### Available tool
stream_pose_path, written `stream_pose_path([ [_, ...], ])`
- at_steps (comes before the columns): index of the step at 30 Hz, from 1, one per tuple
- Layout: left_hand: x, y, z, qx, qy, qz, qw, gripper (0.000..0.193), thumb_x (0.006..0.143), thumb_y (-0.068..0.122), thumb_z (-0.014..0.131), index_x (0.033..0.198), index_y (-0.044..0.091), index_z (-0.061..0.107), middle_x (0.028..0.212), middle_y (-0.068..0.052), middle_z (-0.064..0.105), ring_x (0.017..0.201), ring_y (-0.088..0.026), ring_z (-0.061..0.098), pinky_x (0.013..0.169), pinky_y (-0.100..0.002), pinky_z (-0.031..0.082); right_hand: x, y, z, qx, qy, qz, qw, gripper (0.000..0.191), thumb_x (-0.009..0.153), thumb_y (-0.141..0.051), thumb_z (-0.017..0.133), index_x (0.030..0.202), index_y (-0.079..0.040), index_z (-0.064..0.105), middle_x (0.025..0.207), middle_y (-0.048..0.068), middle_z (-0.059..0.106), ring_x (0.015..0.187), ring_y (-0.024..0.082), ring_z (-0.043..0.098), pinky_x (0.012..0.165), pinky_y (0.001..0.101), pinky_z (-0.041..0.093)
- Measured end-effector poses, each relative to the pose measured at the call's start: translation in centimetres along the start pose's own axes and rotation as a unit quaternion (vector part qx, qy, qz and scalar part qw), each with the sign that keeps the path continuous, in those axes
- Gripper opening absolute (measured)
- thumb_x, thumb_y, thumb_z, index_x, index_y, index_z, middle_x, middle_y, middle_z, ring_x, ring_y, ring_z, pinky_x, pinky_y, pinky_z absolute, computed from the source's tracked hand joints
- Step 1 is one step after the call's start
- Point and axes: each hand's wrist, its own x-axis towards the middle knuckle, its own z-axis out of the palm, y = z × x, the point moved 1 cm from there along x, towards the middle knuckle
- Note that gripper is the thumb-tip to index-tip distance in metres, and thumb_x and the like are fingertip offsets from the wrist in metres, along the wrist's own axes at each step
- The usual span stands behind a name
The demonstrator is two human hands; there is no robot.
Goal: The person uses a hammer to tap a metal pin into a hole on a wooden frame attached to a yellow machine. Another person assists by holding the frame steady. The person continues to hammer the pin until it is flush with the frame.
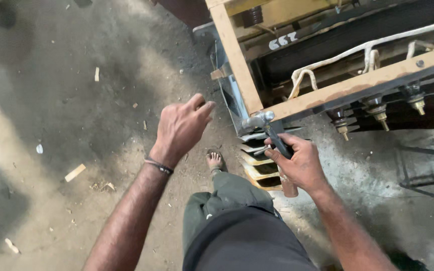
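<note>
My right hand (pixel 297 163) grips the handle of a metal hammer (pixel 260 120), whose head sits at the lower corner of a wooden frame (pixel 237 60). A thin nail-like piece seems pinched in the same hand. My left hand (pixel 181 126) hangs in the air to the left of the frame with its fingers curled loosely, holding nothing. It wears a dark band at the wrist. The frame surrounds a dark transformer-like core (pixel 357 30) with white sleeved leads (pixel 327 62) and brass bolts (pixel 377 113) along its lower edge.
Stacked metal plates (pixel 257 160) stick out below the frame corner. My bare foot (pixel 215 161) and dark trousers (pixel 237 226) are under the hands. The concrete floor (pixel 51 110) is dusty, with wood scraps (pixel 75 172). A dark metal stand (pixel 423 165) is at right.
</note>
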Motion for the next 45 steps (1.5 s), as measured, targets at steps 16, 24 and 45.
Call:
stream_pose_path([
  [16,21.4,-8.3,8.3,0.063,-0.159,0.410,0.896,0.042,0.088,0.009,0.068,0.126,0.025,0.068,0.086,-0.003,0.072,0.075,-0.023,0.069,0.059,-0.039,0.053,-5.8,-3.7,6.2,-0.110,0.325,0.120,0.932,0.028,0.080,-0.013,0.085,0.106,-0.005,0.076,0.102,0.014,0.076,0.089,0.025,0.075,0.075,0.0332,0.055],
  [24,22.9,-9.8,9.0,-0.027,-0.136,0.477,0.868,0.016,0.088,0.009,0.074,0.103,0.012,0.073,0.099,-0.002,0.074,0.079,-0.020,0.071,0.064,-0.036,0.055,-3.4,-10.7,12.2,-0.082,0.463,0.285,0.836,0.029,0.087,-0.012,0.086,0.114,-0.006,0.079,0.080,0.011,0.073,0.068,0.014,0.062,0.064,0.0302,0.050],
  [45,13.2,-8.3,16.9,-0.746,-0.259,-0.394,0.471,0.015,0.090,0.019,0.077,0.084,0.011,0.068,0.061,0.007,0.056,0.040,-0.004,0.037,0.039,-0.024,0.028,9.8,-12.6,8.4,-0.092,0.455,0.104,0.880,0.027,0.087,-0.009,0.086,0.108,0.001,0.073,0.096,0.014,0.075,0.086,0.022,0.075,0.077,0.0323,0.056],
])
